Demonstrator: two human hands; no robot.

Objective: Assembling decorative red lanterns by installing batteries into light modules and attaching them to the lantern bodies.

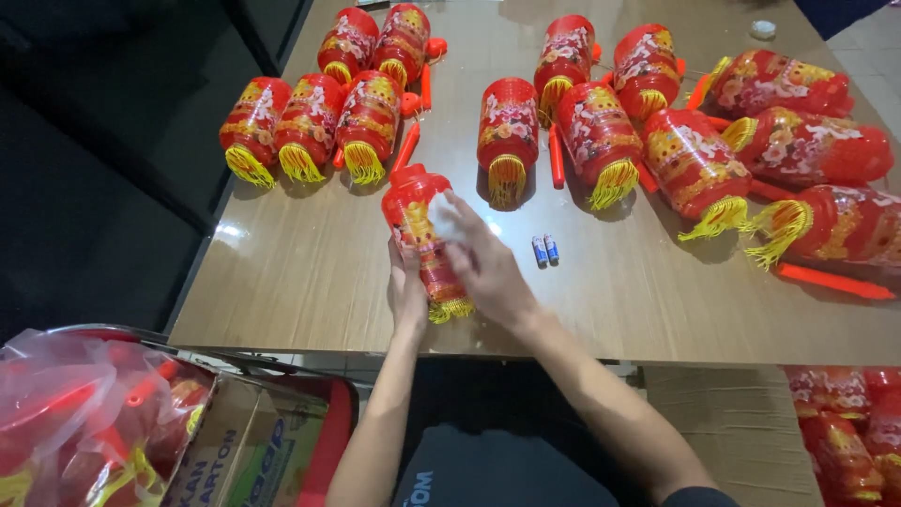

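While left hand [405, 286] grips red lantern [422, 235], yellow-fringed, right hand [483, 268] presses white cloth [444, 218].

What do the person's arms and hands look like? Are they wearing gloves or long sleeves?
No gloves and no long sleeves. Both forearms are bare all the way up, and the left hand and right hand are bare too. No watch, bracelet or ring shows. The only clothing near the arms is a dark sleeve edge at the bottom of the picture, high on the right arm.
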